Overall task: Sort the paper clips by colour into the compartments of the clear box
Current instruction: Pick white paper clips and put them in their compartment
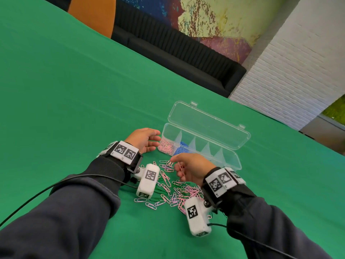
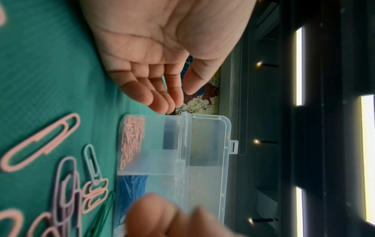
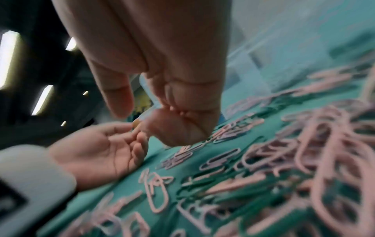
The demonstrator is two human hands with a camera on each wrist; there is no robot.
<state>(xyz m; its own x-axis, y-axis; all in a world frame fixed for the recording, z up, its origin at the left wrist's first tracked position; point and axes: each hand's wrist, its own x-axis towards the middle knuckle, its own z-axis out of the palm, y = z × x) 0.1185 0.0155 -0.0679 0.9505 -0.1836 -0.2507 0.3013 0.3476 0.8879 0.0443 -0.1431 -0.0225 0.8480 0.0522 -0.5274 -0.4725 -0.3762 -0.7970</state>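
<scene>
The clear box (image 1: pixel 230 160) lies open on the green cloth, its lid (image 1: pixel 207 124) tilted back. Pink clips (image 1: pixel 165 147) fill its leftmost compartment and blue clips (image 1: pixel 180 150) the one beside it; the other compartments look empty. My left hand (image 1: pixel 146 140) rests open on the cloth at the box's left end (image 2: pixel 172 160), palm (image 2: pixel 162 48) facing the box. My right hand (image 1: pixel 187 169) hovers over the loose pile of pink, lilac, white and green clips (image 1: pixel 179 191), fingers curled (image 3: pixel 178 125), with a pink clip (image 1: pixel 182 171) held in them.
The green table (image 1: pixel 74 90) stretches far to the left and back. Behind its far edge stand a black bench (image 1: pixel 177 49) and an orange chair (image 1: pixel 93 14); a white brick wall (image 1: pixel 289 62) is at the right. Cables trail from both wrist cameras.
</scene>
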